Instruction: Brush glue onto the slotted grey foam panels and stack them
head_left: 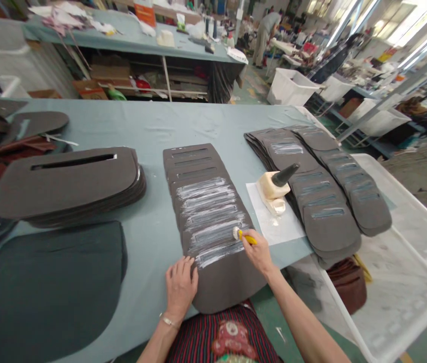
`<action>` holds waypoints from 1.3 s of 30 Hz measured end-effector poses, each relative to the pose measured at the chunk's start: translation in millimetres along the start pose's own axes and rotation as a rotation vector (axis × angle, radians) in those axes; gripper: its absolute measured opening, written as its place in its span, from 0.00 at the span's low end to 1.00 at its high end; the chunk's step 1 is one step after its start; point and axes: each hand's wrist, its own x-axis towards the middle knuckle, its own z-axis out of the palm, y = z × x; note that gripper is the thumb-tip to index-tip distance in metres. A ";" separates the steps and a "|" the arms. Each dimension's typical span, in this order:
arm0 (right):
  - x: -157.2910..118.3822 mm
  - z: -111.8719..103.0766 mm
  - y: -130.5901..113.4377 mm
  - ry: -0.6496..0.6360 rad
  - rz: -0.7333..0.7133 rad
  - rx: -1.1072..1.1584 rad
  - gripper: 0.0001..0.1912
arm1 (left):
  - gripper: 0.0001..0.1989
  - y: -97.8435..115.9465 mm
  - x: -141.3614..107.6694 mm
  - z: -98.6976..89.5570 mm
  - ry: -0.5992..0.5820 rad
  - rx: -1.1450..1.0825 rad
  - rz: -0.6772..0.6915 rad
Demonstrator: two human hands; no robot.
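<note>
My right hand point(259, 253) is closed around the yellow handle of a small brush point(238, 233). Its white bristles touch a row of overlapping dark grey panels point(232, 282) in front of me. Wet white streaks, which look like glue, lie around the slots of several panels. My left hand point(181, 283) rests with fingers stretched on the left edge of the nearest panel, holding nothing. Right of the panels, a cream glue bottle point(272, 185) with a black nozzle stands on a white sheet point(287, 229), beside a small white-coated dish or lid point(277, 206).
Stacked slotted grey panels point(69, 184) lie left, above a dark green panel point(50, 287). More fanned panels point(330, 232) cover the table's right side, overhanging a white bin point(398, 282). Another table point(130, 45) stands behind, and a person point(266, 35) bends over farther back.
</note>
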 end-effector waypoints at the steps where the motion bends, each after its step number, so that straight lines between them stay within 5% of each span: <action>1: -1.2 -0.3 1.9 -0.009 0.024 0.017 0.13 | 0.13 0.1 -0.1 0.3 0.002 -0.005 0.001; 5: 7.1 -22.3 24.0 0.122 0.186 -0.052 0.13 | 0.13 -0.2 -0.1 1.4 -0.011 -0.042 -0.014; 8: 7.4 -29.1 18.1 0.155 0.160 -0.058 0.11 | 0.14 -4.1 -1.4 3.1 -0.011 -0.119 -0.044; 13: -35.9 19.1 -53.5 -0.069 -0.036 0.156 0.07 | 0.15 -14.7 -14.7 3.5 0.062 -0.230 -0.088; 17: -60.6 59.8 -86.2 -0.240 -0.177 0.234 0.08 | 0.14 -15.3 -28.7 -1.7 -0.046 -0.141 0.061; 24: -45.7 47.6 -77.7 -0.105 -0.077 0.000 0.08 | 0.13 -9.4 -30.3 -3.1 -0.082 -0.053 0.093; 28: -56.9 43.9 -88.2 -0.247 -0.217 -0.020 0.07 | 0.13 -11.9 -31.1 0.8 -0.076 -0.040 0.112; 31: -54.1 30.8 -62.7 -0.279 -0.186 -0.011 0.07 | 0.14 -14.2 -32.1 3.5 -0.064 -0.039 0.128; 36: -26.3 -21.7 9.0 0.011 0.097 -0.190 0.09 | 0.14 -14.6 -32.2 6.2 -0.040 -0.039 0.128; 39: -21.4 -32.6 16.4 0.044 0.079 -0.229 0.09 | 0.14 -14.6 -32.3 7.3 -0.036 -0.036 0.135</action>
